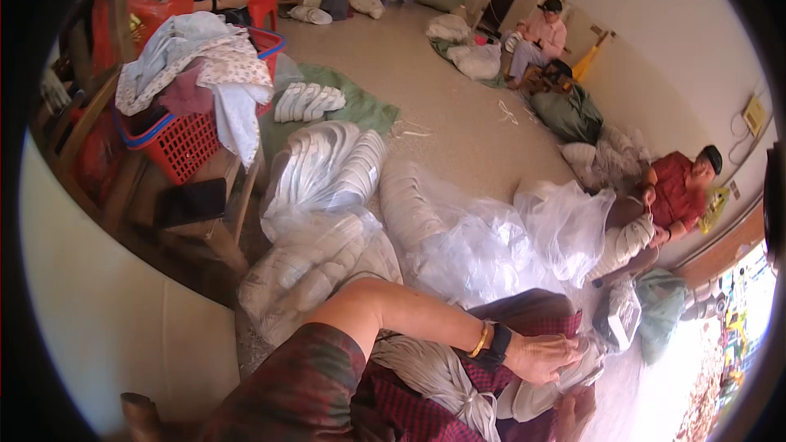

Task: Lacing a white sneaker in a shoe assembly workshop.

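My left arm reaches across from the lower left, with a dark watch (496, 347) and a yellow bracelet at the wrist. My left hand (544, 357) is closed over the far edge of a pale cap-like fabric piece (536, 399) above my lap. My right hand (576, 411), partly cut off by the lower edge, grips the near right side of that piece; some of its fingers are hidden. Beside them on my lap lies a tied bundle of pale fabric strips (446, 376), over dark red checked cloth (409, 409).
Nested pale cap-like pieces (323, 160) and clear plastic bags (483, 254) crowd the floor ahead. A red basket (192, 147) heaped with cloth stands on a wooden chair at left. At right a person in red (676, 192) handles pale pieces; another person (542, 37) sits farther back.
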### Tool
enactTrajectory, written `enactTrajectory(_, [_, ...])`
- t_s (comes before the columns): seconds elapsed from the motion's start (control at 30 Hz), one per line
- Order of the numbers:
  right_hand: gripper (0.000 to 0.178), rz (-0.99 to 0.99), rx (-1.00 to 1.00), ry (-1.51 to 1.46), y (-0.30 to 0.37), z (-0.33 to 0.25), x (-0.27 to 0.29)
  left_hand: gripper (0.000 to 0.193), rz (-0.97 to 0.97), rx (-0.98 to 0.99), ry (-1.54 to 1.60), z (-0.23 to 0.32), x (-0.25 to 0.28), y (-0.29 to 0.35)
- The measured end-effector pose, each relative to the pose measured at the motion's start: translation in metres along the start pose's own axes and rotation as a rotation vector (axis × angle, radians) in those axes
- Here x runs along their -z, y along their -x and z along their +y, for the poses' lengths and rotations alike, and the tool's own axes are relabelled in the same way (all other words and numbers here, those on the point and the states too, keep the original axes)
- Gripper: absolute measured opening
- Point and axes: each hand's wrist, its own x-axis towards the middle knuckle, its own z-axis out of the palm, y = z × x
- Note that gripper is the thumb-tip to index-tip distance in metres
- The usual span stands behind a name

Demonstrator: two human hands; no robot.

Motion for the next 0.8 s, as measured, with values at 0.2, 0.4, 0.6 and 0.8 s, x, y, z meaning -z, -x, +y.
enactTrajectory(0.2, [0.011,0.072,-0.030,0.208,-0.005,-0.037,-0.017,0.049,0.204,-0.181,-0.376,-0.024,-0.016,0.016])
enactTrajectory(0.4, [0.018,0.004,0.202,0.553,0.013,-0.034,-0.012,0.020,-0.025,-0.234,-0.582,-0.023,0.020,0.017])
enactTrajectory(0.6, [0.011,-0.034,0.340,0.624,0.040,-0.013,0.015,0.012,-0.091,-0.221,-0.691,-0.026,0.050,0.034])
enactTrajectory(0.8, [0.005,0.057,0.216,0.703,0.085,-0.007,0.072,0.003,-0.033,0.031,-0.889,-0.028,0.124,0.080])
